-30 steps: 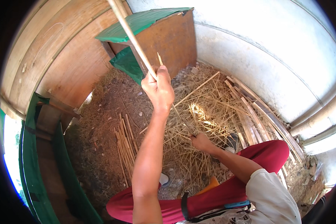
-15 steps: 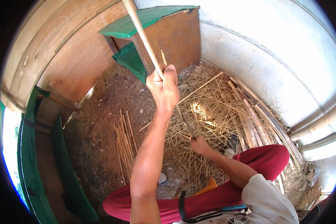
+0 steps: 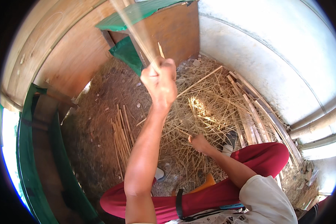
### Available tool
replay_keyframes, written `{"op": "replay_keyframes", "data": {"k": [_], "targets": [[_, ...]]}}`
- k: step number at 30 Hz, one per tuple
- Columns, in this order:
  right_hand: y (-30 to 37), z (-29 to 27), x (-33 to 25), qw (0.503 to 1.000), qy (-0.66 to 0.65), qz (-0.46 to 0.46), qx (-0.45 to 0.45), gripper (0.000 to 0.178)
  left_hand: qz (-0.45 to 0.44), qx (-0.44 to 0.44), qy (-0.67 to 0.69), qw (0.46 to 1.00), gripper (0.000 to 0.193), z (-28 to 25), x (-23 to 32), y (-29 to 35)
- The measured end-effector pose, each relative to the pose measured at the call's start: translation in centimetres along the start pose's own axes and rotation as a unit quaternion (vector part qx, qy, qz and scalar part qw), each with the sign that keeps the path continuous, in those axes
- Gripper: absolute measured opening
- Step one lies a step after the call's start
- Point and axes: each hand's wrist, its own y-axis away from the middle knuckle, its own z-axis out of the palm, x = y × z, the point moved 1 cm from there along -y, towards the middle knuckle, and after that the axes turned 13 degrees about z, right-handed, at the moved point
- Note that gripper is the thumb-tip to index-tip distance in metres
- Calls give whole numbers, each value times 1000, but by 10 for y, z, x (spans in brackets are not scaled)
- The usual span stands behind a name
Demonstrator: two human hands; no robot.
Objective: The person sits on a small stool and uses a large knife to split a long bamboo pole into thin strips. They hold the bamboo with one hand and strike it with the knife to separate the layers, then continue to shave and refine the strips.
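My left hand (image 3: 159,80) is raised at the centre, its fingers wrapped round a long pale bamboo strip (image 3: 137,35). Motion smears the strip, which runs up past the top edge. A short pointed splinter (image 3: 161,50) stands up beside the fist; whether it belongs to the strip I cannot tell. Lower and to the right, my right hand (image 3: 200,143) is closed on what looks like a knife, with only a short tan-coloured part (image 3: 184,133) showing in front of the fist. Thin bamboo shavings (image 3: 186,156) cover the ground beneath both hands.
Several cut strips (image 3: 122,132) lie left of my left forearm, and longer slats (image 3: 255,119) lie along the pale wall at right. A brown wooden box (image 3: 175,33) with a green cover stands ahead. Green-edged shelving (image 3: 26,149) lines the left side.
My left hand and the strip have shifted slightly left and up, and the strip now blurs. The long thin blade seen before, reaching from my right hand toward the left, no longer shows clearly.
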Motion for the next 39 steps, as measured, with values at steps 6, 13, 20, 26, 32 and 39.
{"op": "replay_keyframes", "data": {"k": [6,13,20,26,32,39], "targets": [[-12,0,2,985,125,95,-77,37,-28,34,11,999,33,-20,5,-8],[3,-21,-35,865,-243,249,-362,32,-37,21,11,999,36,-13,9,-7],[40,-18,-94,955,-264,-131,-39,34,-29,9,43,999,31,-21,5,-2],[-15,13,42,966,255,-8,-41,42,4,0,32,999,34,-9,5,-1],[0,2,12,909,-98,227,-335,41,-47,34,11,998,35,-31,7,-8],[51,-40,-88,900,-306,113,-288,37,-34,40,18,998,34,-40,10,-8]]}}
